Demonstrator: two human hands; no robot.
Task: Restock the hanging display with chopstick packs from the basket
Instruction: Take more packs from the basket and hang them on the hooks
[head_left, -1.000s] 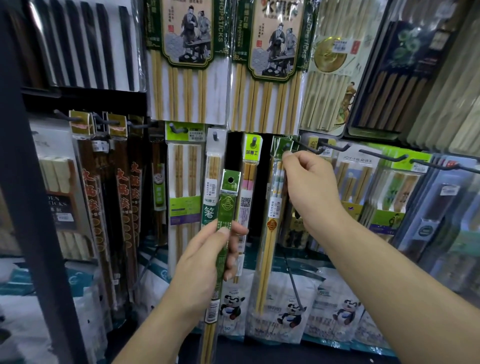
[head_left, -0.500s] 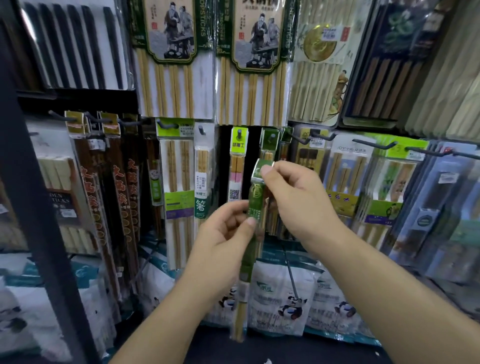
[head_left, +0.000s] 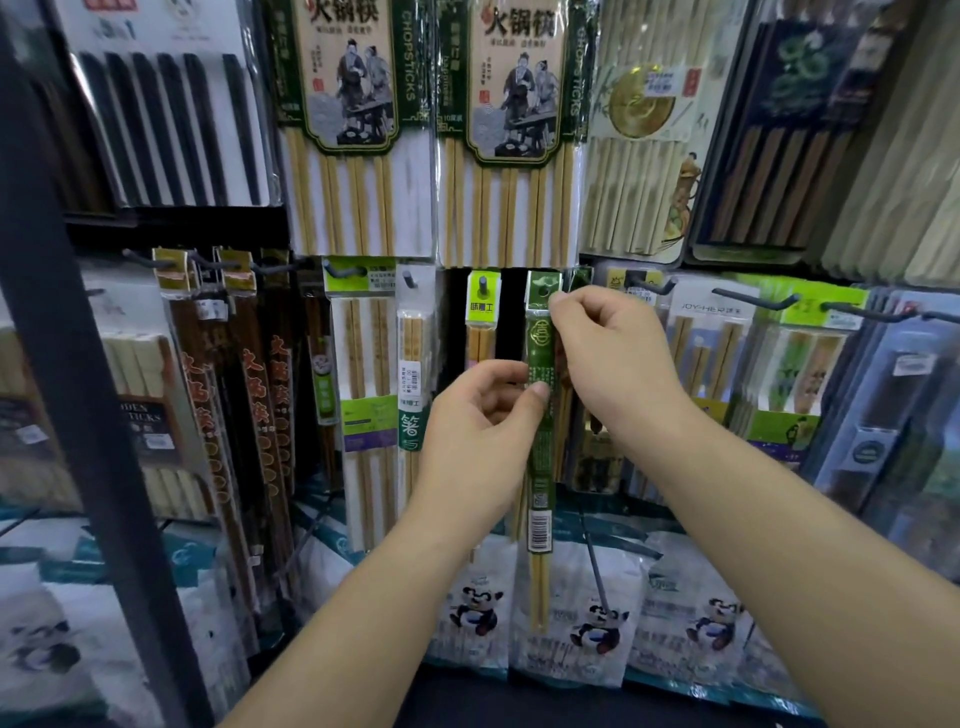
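Two bare hands hold a slim green-sleeved pack of bamboo chopsticks (head_left: 540, 415) upright against a crowded hanging display of chopstick packs (head_left: 363, 364). The right hand (head_left: 608, 358) pinches the pack's top tab beside a dark metal peg hook (head_left: 649, 285); the left hand (head_left: 478, 426) grips it mid-length, thumb pressed on the sleeve.

This is a shop, with a wall display given over to chopsticks. Retail packs (head_left: 358, 130) with printed header cards hang in rows from metal pegs (head_left: 756, 301), several deep on some pegs. A narrow green pack (head_left: 540, 457) carries a barcode sticker (head_left: 540, 530), other wrappers bear small white labels (head_left: 415, 374), and panda-printed bags (head_left: 597, 623) line the row below.
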